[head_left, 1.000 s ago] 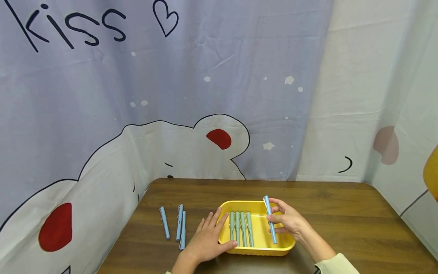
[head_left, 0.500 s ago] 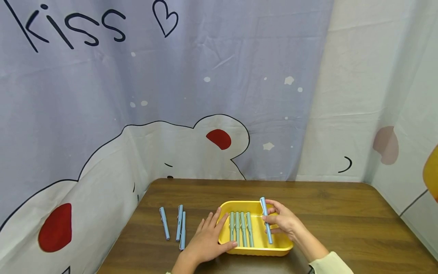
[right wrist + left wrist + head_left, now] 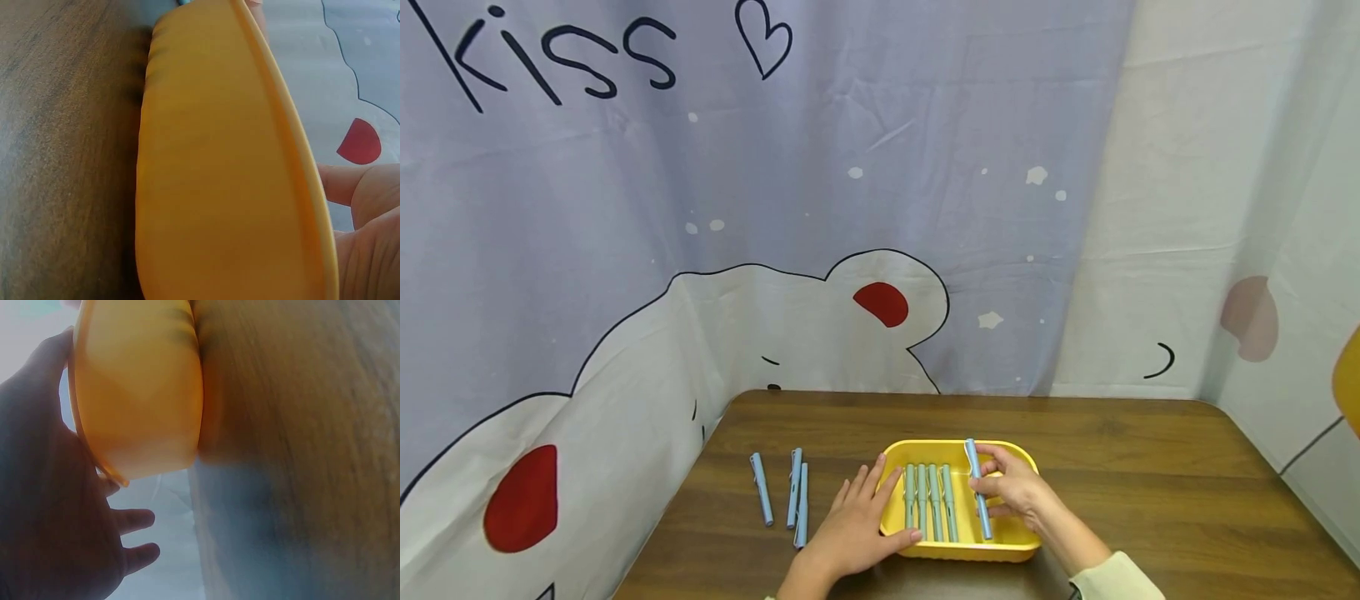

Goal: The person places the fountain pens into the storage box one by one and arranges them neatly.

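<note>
Inside the yellow tray (image 3: 962, 551), several pale green pens (image 3: 922, 504) lie side by side in its left half. My right hand (image 3: 1017, 493) pinches a light blue pen (image 3: 983, 512) between thumb and fingers over the tray's right half, its top end tilted slightly left. Spread fingers of my left hand (image 3: 852, 518) rest across the tray's left rim, the thumb along the front rim. In the left wrist view the left hand (image 3: 59, 494) lies against the tray's outer wall (image 3: 140, 394). The tray wall (image 3: 212, 162) hides the held pen in the right wrist view.
On the wooden table (image 3: 1120, 467), left of the tray, lie three more blue pens: one apart (image 3: 761, 490), and a close pair made of a blue pen (image 3: 793, 490) and another blue pen (image 3: 802, 504). A printed curtain (image 3: 880, 167) hangs behind the table.
My right hand has moved left and slightly down with the blue pen, closer to the green pens. The left hand has stayed on the tray's rim.
</note>
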Motion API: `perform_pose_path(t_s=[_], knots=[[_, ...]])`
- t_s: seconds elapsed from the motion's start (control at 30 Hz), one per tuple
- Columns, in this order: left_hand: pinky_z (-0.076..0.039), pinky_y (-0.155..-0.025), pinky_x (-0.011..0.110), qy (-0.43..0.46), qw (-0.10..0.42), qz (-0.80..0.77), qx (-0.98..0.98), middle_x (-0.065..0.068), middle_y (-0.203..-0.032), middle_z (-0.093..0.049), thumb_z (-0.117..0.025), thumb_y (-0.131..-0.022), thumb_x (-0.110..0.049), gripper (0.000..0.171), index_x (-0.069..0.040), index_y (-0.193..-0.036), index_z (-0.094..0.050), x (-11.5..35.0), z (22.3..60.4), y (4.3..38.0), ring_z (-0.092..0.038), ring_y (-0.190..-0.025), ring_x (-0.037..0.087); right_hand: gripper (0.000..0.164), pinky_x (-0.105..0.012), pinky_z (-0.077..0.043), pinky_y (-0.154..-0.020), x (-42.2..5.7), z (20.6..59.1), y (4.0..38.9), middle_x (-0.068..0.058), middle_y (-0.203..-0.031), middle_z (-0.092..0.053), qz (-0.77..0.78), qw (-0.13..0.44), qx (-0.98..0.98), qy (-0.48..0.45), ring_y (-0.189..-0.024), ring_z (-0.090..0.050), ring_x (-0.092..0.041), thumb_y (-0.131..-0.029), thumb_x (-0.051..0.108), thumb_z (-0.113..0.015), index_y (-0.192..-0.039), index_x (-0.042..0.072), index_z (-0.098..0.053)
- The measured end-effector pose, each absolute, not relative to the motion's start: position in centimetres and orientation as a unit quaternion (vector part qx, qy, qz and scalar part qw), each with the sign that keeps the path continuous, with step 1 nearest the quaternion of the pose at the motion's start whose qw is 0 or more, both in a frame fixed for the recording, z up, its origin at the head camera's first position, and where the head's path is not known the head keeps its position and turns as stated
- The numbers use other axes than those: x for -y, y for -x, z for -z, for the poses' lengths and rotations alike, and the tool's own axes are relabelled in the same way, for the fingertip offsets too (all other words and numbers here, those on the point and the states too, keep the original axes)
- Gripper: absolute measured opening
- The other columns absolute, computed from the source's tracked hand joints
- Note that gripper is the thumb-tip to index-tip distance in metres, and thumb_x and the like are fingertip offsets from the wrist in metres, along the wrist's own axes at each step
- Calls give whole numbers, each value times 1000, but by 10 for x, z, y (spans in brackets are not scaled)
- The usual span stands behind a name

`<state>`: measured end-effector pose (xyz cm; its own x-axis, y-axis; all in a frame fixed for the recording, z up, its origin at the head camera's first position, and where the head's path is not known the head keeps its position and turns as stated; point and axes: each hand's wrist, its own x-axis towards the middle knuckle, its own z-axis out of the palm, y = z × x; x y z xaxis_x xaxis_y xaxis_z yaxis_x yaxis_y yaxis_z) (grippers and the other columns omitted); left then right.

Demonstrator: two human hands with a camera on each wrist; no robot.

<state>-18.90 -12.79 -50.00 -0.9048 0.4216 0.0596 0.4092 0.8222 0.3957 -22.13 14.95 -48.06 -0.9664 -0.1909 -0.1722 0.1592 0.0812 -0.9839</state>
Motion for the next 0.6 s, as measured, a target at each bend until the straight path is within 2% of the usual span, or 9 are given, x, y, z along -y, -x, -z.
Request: perform_pose_path(t_s=[0.6], knots=[[-23,-117,66,-216,19,-195,-957,7,-171,-12,-51,-91,-75,91,-22,-161,-29,127,498,189,-23,-152,42,65,-39,-58,-59,-142,494,221,-10,-96,-49,666,138,-733,-9,-73,-57,-19,-87,-9,-67,-145,-6,-39]])
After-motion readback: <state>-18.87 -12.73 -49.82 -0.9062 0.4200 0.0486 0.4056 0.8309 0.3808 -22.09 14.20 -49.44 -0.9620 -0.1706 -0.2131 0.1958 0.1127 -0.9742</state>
